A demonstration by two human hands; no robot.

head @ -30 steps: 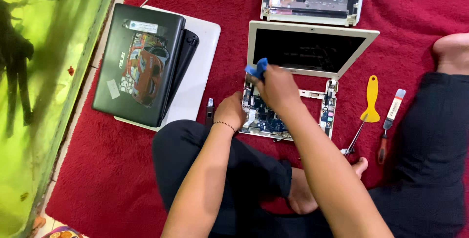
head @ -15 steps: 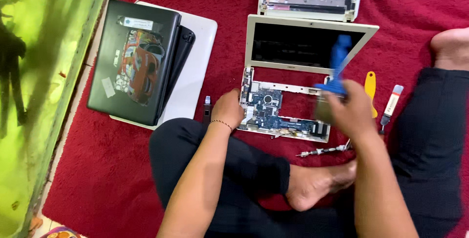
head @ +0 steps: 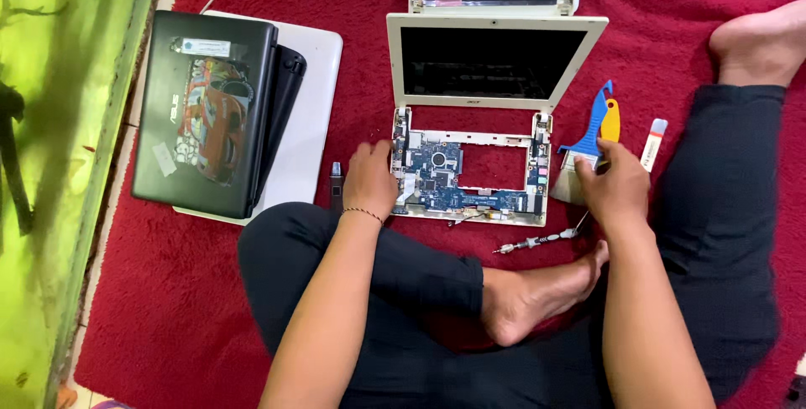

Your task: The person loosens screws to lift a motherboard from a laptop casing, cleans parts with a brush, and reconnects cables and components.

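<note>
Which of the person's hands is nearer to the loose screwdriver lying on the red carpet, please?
Right. The right hand, holding the blue brush, sits just above the screwdriver. The left hand rests on the opened laptop's far left edge.

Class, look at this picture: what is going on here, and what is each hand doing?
A person sits cross-legged on a red carpet with a small white laptop opened up, its circuit board bare. The left hand rests on the left edge of the open base. The right hand holds a blue-handled brush just right of the laptop, near a yellow-handled tool. A screwdriver lies in front. Closed laptops are stacked to the left.
</note>
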